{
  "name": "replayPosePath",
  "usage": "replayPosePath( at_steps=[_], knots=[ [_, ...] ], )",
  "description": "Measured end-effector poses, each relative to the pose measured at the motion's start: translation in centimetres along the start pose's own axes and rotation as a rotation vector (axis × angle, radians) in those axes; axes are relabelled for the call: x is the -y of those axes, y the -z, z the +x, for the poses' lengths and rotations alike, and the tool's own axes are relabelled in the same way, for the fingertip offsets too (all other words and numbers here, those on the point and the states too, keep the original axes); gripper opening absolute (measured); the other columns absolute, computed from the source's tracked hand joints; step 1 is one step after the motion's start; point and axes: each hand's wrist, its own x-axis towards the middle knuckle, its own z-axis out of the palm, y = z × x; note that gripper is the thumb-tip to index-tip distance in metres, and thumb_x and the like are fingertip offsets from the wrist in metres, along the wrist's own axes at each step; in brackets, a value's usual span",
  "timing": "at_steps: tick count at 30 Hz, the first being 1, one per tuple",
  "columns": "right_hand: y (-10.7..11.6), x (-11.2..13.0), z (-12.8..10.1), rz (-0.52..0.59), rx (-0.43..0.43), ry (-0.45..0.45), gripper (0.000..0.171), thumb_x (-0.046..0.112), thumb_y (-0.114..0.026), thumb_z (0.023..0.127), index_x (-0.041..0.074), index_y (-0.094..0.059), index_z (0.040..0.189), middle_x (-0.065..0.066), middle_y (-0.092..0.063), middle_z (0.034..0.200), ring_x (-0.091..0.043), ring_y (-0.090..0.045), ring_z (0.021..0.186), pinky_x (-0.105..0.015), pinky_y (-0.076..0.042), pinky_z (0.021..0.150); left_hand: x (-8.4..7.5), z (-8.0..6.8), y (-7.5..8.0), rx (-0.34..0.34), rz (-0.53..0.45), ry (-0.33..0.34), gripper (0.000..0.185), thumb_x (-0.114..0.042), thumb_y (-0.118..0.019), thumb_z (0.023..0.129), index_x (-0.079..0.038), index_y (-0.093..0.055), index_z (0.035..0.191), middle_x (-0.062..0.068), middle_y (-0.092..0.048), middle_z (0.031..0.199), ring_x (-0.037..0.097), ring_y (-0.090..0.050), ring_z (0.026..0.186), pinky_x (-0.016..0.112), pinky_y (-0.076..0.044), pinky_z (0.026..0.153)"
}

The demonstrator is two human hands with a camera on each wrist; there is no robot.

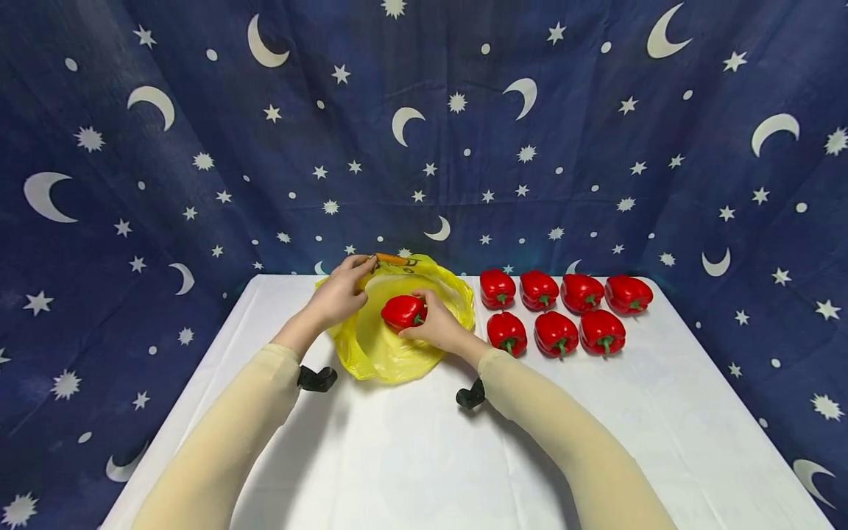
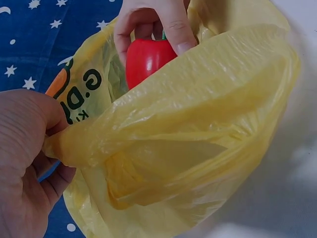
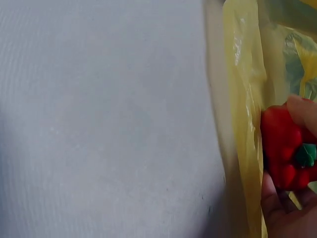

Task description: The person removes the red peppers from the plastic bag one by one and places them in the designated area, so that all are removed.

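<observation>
A yellow plastic bag (image 1: 387,346) lies open at the back middle of the white table (image 1: 411,449). My left hand (image 1: 341,293) pinches the bag's far left rim and holds its mouth up; the left wrist view shows the bag (image 2: 198,129) bunched in that hand (image 2: 25,163). My right hand (image 1: 433,324) grips a red bell pepper (image 1: 401,311) over the bag's mouth. The same pepper (image 2: 147,59) shows at the bag's opening with fingers (image 2: 173,25) round it. In the right wrist view the pepper (image 3: 282,148) sits in my palm beside the bag's wall (image 3: 242,124).
Several more red peppers (image 1: 555,333) stand in two rows on the table to the right of the bag. A dark blue cloth with moons and stars (image 1: 464,132) hangs behind and at both sides. Bare white tabletop lies in front.
</observation>
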Motion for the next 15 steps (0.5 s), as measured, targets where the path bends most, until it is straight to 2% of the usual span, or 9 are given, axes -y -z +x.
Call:
replayPosePath(
  at_steps=[7,15],
  knots=[
    [0.3,-0.7,0.0,0.015,0.047,0.079,0.096,0.021,-0.089,0.078,0.025,-0.034,0.156,-0.008,-0.039,0.154,-0.028,-0.044,0.138,-0.045,-0.037,0.116,0.0,-0.3,-0.2,-0.010,-0.010,-0.003,0.072,0.001,-0.058,0.092,-0.008,-0.036,0.159,0.014,-0.035,0.158,0.037,-0.036,0.143,0.054,-0.037,0.114],
    [0.6,-1.2,0.1,0.039,0.077,0.088,0.094,0.018,-0.088,0.080,0.028,-0.035,0.157,-0.008,-0.038,0.157,-0.028,-0.042,0.140,-0.046,-0.034,0.117,-0.2,-0.4,-0.3,-0.002,-0.020,0.001,0.072,0.000,-0.058,0.092,-0.009,-0.035,0.160,0.014,-0.035,0.158,0.036,-0.035,0.143,0.054,-0.036,0.115]
  ],
)
